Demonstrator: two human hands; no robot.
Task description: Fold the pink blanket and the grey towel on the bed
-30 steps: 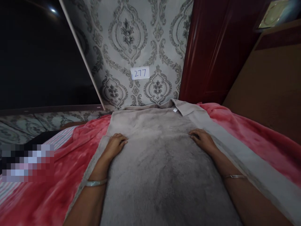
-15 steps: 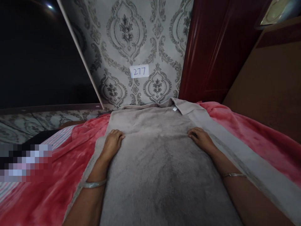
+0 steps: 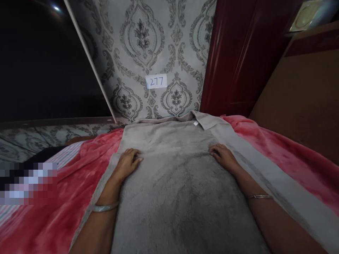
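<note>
A grey plush blanket (image 3: pixel 169 197) lies spread before me, with a crease running across it between my hands. My left hand (image 3: pixel 128 164) rests on its left side, the thumb held apart from the fingers and nothing gripped. On the right side, my right hand (image 3: pixel 224 157) has its fingers curled down at the crease, closed on the blanket's surface. The far edge of the blanket is ruffled, and a corner there is folded over beside a small white tag (image 3: pixel 196 123).
Beneath the grey blanket is a red plush blanket (image 3: pixel 63 187), showing on both sides. A dark screen (image 3: pixel 47 63) stands at the left. Patterned wallpaper with a card marked 277 (image 3: pixel 156 81) is ahead. A dark red wooden panel (image 3: pixel 230 53) and a brown carton (image 3: pixel 304 95) stand at the right.
My left thumb has moved away from the fingers, opening that hand. My right hand has shifted slightly to the left in view, its fingers still curled. The blanket looks nearly the same.
</note>
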